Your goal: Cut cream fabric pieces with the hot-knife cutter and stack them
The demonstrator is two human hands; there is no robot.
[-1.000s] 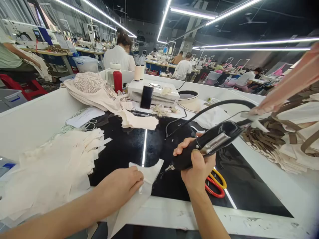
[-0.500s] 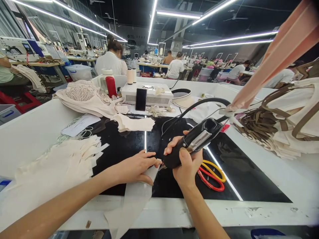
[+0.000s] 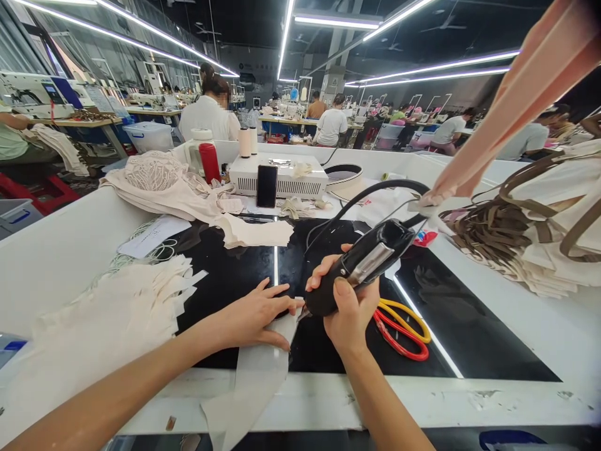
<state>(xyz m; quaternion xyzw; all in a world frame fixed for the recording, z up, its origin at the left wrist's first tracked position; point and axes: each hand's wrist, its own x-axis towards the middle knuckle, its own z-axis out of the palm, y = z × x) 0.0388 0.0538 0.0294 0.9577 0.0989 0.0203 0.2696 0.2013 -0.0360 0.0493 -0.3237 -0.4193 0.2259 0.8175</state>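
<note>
My left hand (image 3: 260, 316) lies with fingers spread on a thin, pale translucent strip of fabric (image 3: 263, 369), pressing it to the black board (image 3: 366, 351). The strip hangs over the table's front edge. Wrapped around a black corded electric hand tool (image 3: 364, 266) with a silver plate on its side is my right hand (image 3: 347, 310). The tool tilts down to the left, and its small tip meets the fabric's right edge beside my left fingertips. Whether the tip touches the cloth I cannot tell. A pink cloth band (image 3: 507, 119) reaches down to the tool's cord end.
Yellow and red handled scissors (image 3: 404, 329) lie right of the tool. Cream fabric pieces (image 3: 103, 319) are heaped at left, more with brown straps (image 3: 521, 232) at right. Behind stand a phone (image 3: 267, 186), a white vented box (image 3: 295, 181) and a red bottle (image 3: 209, 163). People sit farther back.
The tool and my right hand have shifted very slightly left. My left hand keeps its place on the fabric strip, its fingers a little more spread.
</note>
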